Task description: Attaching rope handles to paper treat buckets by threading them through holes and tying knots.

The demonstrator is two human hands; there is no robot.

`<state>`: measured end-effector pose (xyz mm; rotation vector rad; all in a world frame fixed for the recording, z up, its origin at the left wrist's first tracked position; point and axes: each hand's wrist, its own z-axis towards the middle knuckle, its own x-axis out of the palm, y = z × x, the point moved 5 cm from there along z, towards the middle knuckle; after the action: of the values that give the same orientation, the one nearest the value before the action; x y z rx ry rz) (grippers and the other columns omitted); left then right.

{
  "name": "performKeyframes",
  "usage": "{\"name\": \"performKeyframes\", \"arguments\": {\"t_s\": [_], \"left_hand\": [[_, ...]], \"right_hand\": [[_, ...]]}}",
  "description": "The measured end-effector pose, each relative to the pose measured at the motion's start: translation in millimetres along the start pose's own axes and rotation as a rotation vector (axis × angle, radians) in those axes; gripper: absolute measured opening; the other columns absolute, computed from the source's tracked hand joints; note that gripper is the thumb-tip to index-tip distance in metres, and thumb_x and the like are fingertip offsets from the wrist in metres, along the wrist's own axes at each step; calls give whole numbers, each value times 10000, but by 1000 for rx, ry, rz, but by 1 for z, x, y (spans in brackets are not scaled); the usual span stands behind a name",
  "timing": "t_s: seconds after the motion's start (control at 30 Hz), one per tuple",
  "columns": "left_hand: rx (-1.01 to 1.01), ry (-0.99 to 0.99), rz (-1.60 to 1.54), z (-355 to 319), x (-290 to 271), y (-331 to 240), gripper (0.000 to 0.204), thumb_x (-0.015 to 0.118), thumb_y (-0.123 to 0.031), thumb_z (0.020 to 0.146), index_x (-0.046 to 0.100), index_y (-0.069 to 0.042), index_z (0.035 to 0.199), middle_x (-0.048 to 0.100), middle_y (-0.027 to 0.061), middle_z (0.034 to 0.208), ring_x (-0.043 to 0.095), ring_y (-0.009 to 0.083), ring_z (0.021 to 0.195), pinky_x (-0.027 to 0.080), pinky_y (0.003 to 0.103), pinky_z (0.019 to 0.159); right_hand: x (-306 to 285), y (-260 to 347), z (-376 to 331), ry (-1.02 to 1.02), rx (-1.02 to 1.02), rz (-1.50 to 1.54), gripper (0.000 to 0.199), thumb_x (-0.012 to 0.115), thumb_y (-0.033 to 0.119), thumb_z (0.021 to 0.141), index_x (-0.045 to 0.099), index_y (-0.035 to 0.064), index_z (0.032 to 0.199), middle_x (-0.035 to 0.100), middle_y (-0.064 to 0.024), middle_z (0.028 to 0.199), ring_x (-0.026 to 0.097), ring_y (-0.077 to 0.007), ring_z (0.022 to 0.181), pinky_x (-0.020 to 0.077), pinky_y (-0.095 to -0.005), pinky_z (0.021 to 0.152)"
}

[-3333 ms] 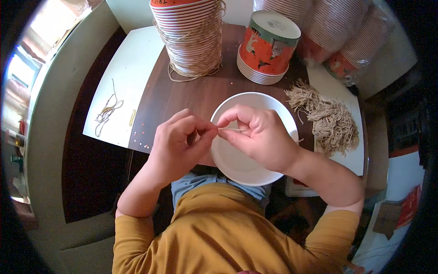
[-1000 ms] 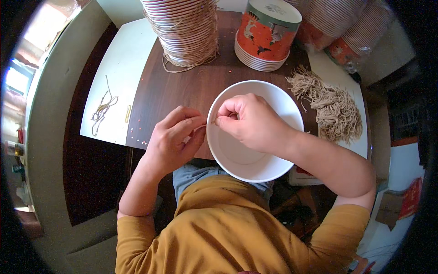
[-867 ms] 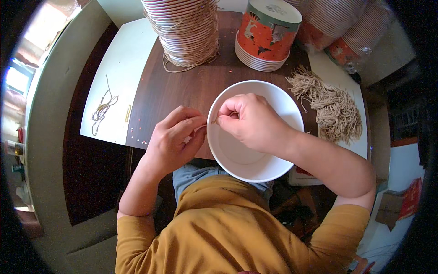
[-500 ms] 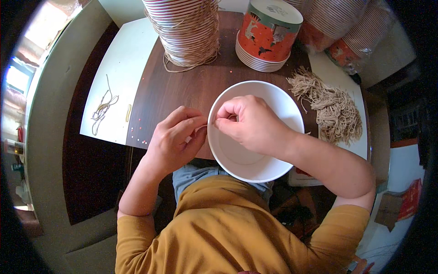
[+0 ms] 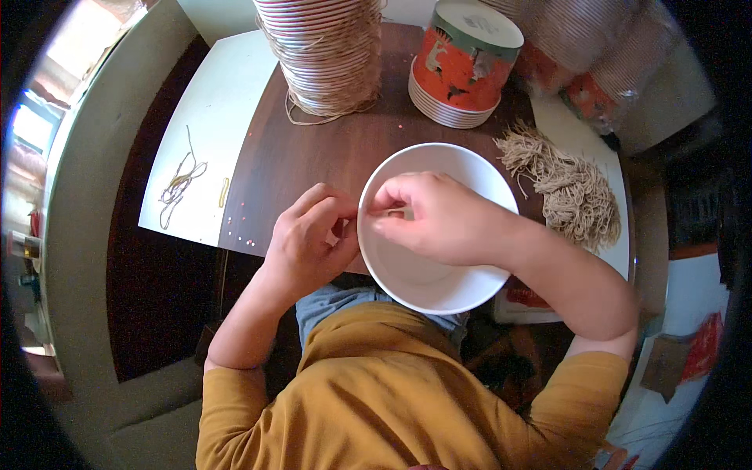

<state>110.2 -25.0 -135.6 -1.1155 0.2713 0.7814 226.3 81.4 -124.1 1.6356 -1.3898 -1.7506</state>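
A round paper bucket [image 5: 446, 294], white inside, stands open end up at the table's near edge, in front of my body. My right hand [image 5: 439, 215] reaches into it, fingers bent and pinched close to its left inner wall. Against the outside of that same wall is my left hand [image 5: 313, 235], its fingers curled together near the rim. The two hands face each other across the wall. Whatever the fingertips pinch is too small and hidden to make out.
A tall stack of buckets hung with cords [image 5: 325, 63] rises at the back. Beside it stand upturned red-and-green buckets [image 5: 462, 63]. Bagged buckets [image 5: 591, 94] fill the back right. A heap of tan cords [image 5: 576, 196] lies right; loose cord [image 5: 182, 188] lies left.
Inside the bucket, the right hand's thumb and fingers have parted slightly. The left hand has shifted a little and stays beside the wall. The bucket has hardly moved.
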Motion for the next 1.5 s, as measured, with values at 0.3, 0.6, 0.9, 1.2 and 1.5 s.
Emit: {"name": "performKeyframes", "arguments": {"t_s": [0.3,0.6,0.9,1.2,1.5], "left_hand": [[-431,20,-769,-37,-23,16,39,530,21,814,550,5,784,541,12,822,484,55,680,387,207,585],[-419,140,-1337,-42,-6,2,73,504,-60,931,566,-23,915,636,205,1072,609,124,766,502,260,703],[-464,106,-1246,-36,13,-4,147,590,-143,941,613,-3,981,648,49,826,585,79,711,493,221,659],[-509,117,-1125,-43,1,-6,138,618,-118,921,667,0,973,673,45,843,583,59,707,471,196,623],[-443,106,-1134,-45,-2,5,169,594,-162,942,662,-16,994,671,34,800,565,51,678,446,188,592]], "right_hand": [[-7,59,-57,63,-205,-503,766,706,587,711,518,-24,1133,627,-177,883,634,-337,822,483,-420,758],[-13,45,-45,93,-323,-695,143,684,184,723,630,88,814,586,-72,772,599,-263,748,418,-372,714],[-26,86,-16,287,-479,-258,96,688,104,778,639,23,791,586,-84,706,572,-218,619,444,-318,554],[-12,79,33,-107,-452,-443,150,679,95,748,634,3,858,587,-99,817,586,-242,754,470,-358,680],[3,68,-48,-177,-534,-426,144,697,124,739,626,86,858,558,-67,826,568,-245,771,405,-384,697]]}}
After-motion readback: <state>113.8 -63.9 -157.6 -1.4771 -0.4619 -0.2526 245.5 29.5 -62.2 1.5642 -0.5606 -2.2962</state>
